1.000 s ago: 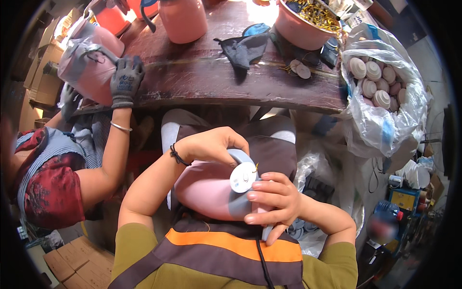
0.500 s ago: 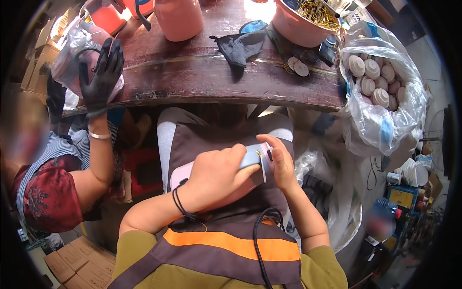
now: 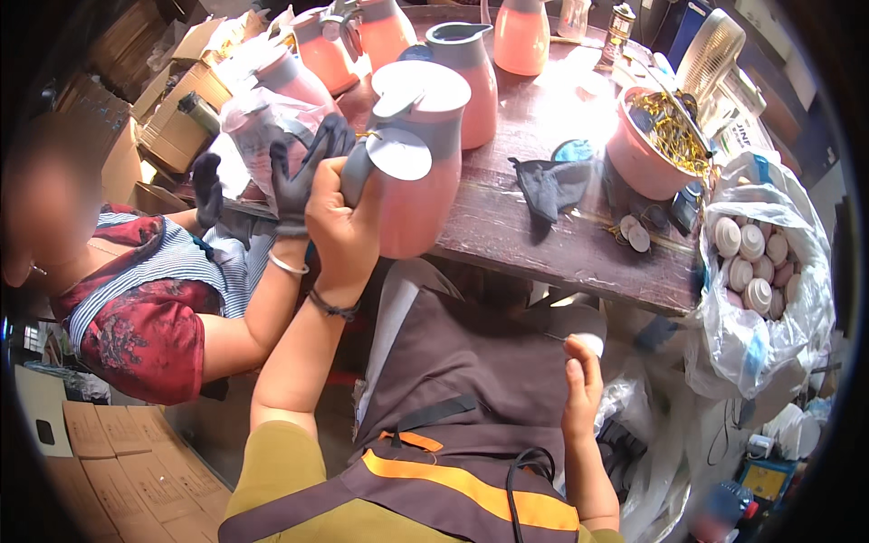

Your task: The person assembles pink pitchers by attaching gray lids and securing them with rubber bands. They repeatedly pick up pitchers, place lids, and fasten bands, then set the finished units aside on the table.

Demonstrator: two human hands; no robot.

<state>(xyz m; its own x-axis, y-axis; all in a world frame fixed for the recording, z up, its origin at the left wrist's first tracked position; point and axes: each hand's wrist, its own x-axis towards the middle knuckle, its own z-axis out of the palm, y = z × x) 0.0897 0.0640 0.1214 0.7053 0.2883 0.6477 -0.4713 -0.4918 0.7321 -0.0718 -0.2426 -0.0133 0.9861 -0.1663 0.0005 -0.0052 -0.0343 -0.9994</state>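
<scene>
My left hand [image 3: 344,222] is wrapped around the grey handle of a pink jug [image 3: 421,204] with a grey neck and a white top. It holds the jug up at the near left edge of the table. A round white tag [image 3: 399,154] hangs beside the handle on a gold string. Away to the right, over my lap, my right hand [image 3: 582,385] has its fingers bent together. A small white thing [image 3: 592,343] shows at its fingertips, too unclear to name.
A co-worker's dark-gloved hand [image 3: 303,176] is close by my left hand, at a bagged pink jug [image 3: 272,136]. More jugs [image 3: 466,81] stand on the table [image 3: 507,217]. A pink tub [image 3: 647,154] of gold strings and a plastic bag [image 3: 765,353] of white-and-pink lids are at right.
The jug has gone from my lap up to the table's edge, now upright in my left hand. My right hand has let go of it and moved right. The view has shifted left.
</scene>
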